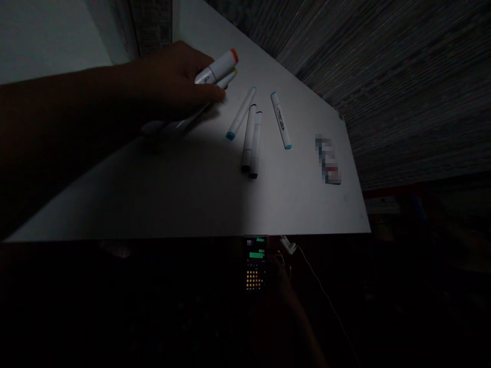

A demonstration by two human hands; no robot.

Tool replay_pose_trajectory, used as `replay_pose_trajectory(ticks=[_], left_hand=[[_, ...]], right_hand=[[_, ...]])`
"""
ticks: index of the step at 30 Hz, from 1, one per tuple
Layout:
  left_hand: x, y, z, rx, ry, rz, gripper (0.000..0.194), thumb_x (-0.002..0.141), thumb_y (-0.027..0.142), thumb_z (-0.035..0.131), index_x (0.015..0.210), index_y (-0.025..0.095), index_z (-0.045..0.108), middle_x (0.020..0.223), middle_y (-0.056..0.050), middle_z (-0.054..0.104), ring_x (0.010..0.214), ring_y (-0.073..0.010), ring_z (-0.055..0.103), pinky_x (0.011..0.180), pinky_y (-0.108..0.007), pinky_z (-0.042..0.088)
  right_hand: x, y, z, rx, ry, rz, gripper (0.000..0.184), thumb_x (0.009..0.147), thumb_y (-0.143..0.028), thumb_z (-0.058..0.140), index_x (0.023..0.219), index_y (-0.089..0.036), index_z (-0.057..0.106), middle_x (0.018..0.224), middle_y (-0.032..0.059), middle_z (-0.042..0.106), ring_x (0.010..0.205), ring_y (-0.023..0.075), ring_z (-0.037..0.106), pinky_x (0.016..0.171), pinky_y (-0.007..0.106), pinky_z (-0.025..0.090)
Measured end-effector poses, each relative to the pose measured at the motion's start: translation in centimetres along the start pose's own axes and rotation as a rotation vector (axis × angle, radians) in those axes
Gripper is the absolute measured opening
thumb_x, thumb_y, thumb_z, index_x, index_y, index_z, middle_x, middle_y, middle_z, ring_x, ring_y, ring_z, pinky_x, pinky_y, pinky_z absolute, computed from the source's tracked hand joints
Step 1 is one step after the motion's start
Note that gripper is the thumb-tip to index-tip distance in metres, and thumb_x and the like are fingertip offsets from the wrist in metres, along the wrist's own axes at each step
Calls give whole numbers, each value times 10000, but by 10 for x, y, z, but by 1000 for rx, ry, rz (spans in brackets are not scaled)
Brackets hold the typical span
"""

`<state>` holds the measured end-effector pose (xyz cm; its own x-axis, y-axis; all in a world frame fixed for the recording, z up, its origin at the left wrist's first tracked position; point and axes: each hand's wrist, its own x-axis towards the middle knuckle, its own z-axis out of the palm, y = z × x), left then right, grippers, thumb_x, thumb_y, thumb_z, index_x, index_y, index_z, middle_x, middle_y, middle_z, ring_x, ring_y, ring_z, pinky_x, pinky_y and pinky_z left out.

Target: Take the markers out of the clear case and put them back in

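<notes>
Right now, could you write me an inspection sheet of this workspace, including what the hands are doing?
Surface: white table, dimly lit, shadowed near the left arm.
Job's things: blue-ended marker, dark-ended marker and purple-ended marker lie close together; lettered marker lies apart, to their right.
Clutter: pixelated item at the table's right, unidentifiable.
Hands: left hand holds an orange-ended marker and a yellow-ended marker; right hand, very dark, holds a lit smartphone.
Cables: white cable trails down from a white adapter, beyond the table edge.
Surroundings: dark streaked surface beyond the table; the rest is too dark.
</notes>
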<state>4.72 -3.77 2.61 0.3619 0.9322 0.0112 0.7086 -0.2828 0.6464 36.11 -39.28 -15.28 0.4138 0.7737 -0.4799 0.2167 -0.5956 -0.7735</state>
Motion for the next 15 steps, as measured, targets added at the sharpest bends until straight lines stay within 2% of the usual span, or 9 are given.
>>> replay_pose_trajectory(ticks=[5,9,15], left_hand=[[-2,2,-1,-36,-18,-19,396,791,401,480,994,81,595,670,32,453,636,-60,453,750,-270,402],[-3,4,-2,-28,10,-15,317,790,356,512,906,79,611,626,37,438,604,-67,455,735,-269,410],[-1,2,-1,-30,8,12,272,801,307,530,928,81,612,577,44,417,607,-100,504,734,-327,435]], right_hand=[[3,5,-1,-2,0,-8,297,884,-334,509,1114,-148,536,1099,74,561,927,170,573,789,363,504],[2,6,-2,-6,-10,-4,292,885,-337,508,1102,-145,542,1084,72,569,912,165,577,781,356,506],[-3,7,-4,-13,-42,17,297,883,-334,511,1107,-140,536,1071,71,571,898,162,581,767,352,511]])
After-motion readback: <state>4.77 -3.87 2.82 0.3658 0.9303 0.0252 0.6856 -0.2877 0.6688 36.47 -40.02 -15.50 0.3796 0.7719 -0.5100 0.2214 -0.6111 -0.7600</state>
